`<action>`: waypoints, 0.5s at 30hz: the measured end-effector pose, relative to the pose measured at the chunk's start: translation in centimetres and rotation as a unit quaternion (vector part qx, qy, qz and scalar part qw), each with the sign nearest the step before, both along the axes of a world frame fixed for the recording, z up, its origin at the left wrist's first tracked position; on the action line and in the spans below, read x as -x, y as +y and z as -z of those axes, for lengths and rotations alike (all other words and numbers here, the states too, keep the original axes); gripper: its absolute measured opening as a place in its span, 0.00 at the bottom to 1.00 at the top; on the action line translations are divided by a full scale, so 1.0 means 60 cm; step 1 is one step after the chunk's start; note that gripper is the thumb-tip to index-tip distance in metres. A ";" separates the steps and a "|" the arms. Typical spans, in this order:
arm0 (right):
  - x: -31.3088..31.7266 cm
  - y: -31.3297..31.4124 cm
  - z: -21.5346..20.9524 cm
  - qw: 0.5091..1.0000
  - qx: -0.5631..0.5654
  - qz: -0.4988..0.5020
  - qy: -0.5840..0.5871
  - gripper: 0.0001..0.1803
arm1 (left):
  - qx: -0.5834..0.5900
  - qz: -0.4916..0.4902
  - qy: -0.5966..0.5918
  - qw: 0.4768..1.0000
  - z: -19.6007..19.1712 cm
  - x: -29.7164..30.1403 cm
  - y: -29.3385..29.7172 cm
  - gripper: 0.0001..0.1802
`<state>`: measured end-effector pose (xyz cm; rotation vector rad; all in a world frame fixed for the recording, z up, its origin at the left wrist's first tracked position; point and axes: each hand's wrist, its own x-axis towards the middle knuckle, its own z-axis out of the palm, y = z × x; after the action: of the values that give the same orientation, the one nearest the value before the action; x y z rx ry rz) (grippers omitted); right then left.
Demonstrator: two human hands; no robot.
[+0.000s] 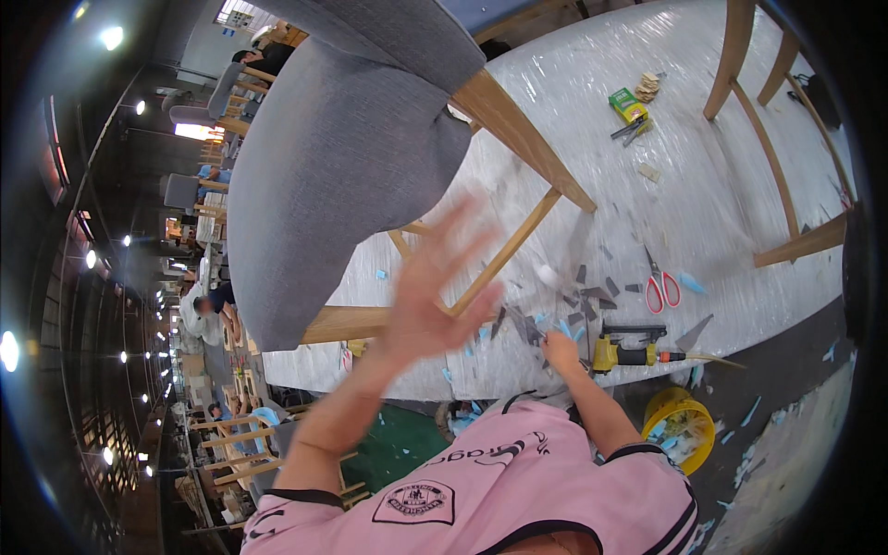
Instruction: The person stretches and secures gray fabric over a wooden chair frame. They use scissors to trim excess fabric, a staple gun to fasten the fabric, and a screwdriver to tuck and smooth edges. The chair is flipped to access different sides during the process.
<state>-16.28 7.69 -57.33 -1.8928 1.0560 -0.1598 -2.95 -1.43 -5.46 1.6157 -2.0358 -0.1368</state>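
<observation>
The left hand (427, 310) is raised in front of the view, blurred, with its grip apart: the fingers (460, 242) spread wide and hold nothing. It hangs in front of a wooden leg (504, 252) of the grey upholstered chair (324, 185), which lies tipped on the desk (573, 83), a broad surface wrapped in clear plastic film. Whether the palm touches the leg cannot be told through the blur.

The right hand (560, 351) is low at the near edge of the desk, among small grey and blue scraps (592, 296) strewn over the film. Its grip looks drawn together, but whether it pinches a scrap cannot be told. Just beside it, along the same near edge, lies a yellow and black nail gun (629, 350). Further in from that edge lie red-handled scissors (661, 287).

Toward the far edge of the desk sit a small green box (627, 104) and a stack of small wooden pieces (647, 86). A bare wooden chair frame (768, 139) stands at the desk's right end. On the floor below the near edge stands a yellow bucket (680, 427) with blue scraps in it. Other people work among chairs well off to the left.
</observation>
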 end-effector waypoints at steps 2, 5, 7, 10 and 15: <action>0.021 -0.016 -0.027 0.997 -0.080 -0.011 -0.014 0.16 | -0.131 -0.077 0.097 0.984 0.130 0.037 0.088 0.22; 0.057 -0.031 -0.061 0.985 -0.120 0.086 -0.094 0.18 | -0.309 -0.185 0.195 0.912 0.354 0.028 0.217 0.22; 0.091 -0.055 -0.070 0.981 -0.149 0.081 -0.096 0.23 | -0.384 -0.213 0.186 0.879 0.456 0.030 0.289 0.22; 0.132 -0.059 -0.077 0.950 -0.244 0.156 -0.116 0.22 | -0.486 -0.229 0.129 0.833 0.533 0.002 0.343 0.25; 0.184 -0.062 -0.138 0.917 -0.300 0.241 -0.100 0.15 | -0.444 -0.306 0.199 0.818 0.672 -0.023 0.338 0.27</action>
<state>-27.33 3.96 -49.07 -1.0243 1.2402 -0.2686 -1.57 18.86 -45.78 2.4242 -1.0500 -1.2120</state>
